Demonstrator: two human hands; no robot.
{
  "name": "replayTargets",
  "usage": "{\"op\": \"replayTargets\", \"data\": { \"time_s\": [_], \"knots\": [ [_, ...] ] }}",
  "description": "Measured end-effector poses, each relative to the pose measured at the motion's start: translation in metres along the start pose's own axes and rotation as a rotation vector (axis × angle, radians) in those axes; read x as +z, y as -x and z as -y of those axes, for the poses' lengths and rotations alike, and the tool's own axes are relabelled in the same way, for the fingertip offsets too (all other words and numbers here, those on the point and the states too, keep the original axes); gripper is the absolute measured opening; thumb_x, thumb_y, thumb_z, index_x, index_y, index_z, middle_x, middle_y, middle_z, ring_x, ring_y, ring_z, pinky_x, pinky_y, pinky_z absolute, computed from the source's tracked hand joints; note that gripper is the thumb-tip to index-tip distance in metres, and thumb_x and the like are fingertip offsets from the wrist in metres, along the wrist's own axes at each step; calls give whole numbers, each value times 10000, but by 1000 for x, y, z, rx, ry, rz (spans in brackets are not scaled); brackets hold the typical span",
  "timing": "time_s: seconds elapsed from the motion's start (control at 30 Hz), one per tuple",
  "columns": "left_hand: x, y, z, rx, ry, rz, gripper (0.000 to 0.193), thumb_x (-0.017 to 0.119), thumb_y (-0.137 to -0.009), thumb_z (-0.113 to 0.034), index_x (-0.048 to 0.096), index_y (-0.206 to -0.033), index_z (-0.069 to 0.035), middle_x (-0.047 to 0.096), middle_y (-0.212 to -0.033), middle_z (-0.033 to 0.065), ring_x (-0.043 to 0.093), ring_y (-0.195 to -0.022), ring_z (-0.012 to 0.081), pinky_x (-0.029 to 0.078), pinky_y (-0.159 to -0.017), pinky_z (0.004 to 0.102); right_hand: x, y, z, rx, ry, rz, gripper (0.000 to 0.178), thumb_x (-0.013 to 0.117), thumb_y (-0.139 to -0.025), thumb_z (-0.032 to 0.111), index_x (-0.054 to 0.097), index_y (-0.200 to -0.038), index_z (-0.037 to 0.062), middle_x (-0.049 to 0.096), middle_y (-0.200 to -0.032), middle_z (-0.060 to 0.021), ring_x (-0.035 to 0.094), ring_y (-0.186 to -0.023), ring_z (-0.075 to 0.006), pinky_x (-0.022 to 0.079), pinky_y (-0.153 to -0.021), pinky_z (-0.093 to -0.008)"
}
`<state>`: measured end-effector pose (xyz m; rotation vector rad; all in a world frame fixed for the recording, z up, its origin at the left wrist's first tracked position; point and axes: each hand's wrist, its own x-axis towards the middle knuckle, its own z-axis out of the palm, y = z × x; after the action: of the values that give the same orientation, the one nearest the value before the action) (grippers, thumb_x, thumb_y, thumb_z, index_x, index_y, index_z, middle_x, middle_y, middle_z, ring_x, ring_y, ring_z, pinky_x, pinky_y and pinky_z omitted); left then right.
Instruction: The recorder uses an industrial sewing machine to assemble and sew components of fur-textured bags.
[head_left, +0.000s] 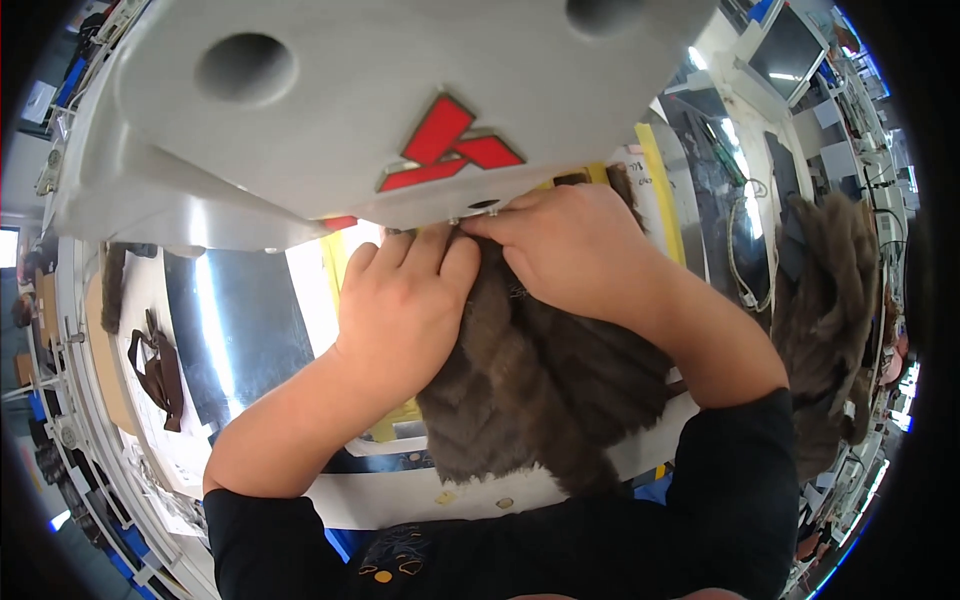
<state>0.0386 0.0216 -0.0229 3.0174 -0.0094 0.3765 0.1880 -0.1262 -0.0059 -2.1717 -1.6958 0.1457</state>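
A brown fur piece (505,370) drapes from beneath a large grey-white machine head (300,140) down over the table edge towards me. My left hand (405,310) lies on its left side, fingers curled and pressed together at the fur's far edge. My right hand (585,245) grips the same edge from the right, thumb and forefinger pinched close to the left fingertips. Both sets of fingertips meet just under the machine's lower rim, which partly hides them. What sits under the head there is out of sight.
More brown fur (830,310) hangs at the right. Dark strap-like pieces (158,372) and a narrow fur strip (113,290) lie at the left. Yellow tape (658,185) marks the table near my right hand. A monitor (787,55) stands at the far right.
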Motion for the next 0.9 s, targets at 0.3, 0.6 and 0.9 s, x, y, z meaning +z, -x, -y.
{"op": "replayTargets", "data": {
  "time_s": [0.3,0.6,0.9],
  "knots": [
    [-1,3,1,1,29,5,261,566,-812,-51,638,-1063,-35,686,-1274,155,673,-982,300,502,-808,400,6,1,-1,-16,-19,-75,235,588,-853,105,768,-1000,141,754,-969,-17,726,-853,-260,566,-677,-397],
    [1,-2,-4,21,-68,-21,313,560,-816,-68,693,-1100,-46,695,-1285,84,665,-951,245,479,-822,355,0,2,-5,34,20,18,172,582,-872,119,745,-920,93,749,-922,-59,729,-858,-269,571,-675,-415],
    [4,-2,-4,36,-48,-91,367,570,-810,-74,690,-1156,-48,690,-1286,111,658,-915,266,505,-810,383,-3,2,-13,7,11,51,217,578,-886,140,762,-989,90,760,-982,-71,730,-905,-269,575,-719,-408]
  ]
}}
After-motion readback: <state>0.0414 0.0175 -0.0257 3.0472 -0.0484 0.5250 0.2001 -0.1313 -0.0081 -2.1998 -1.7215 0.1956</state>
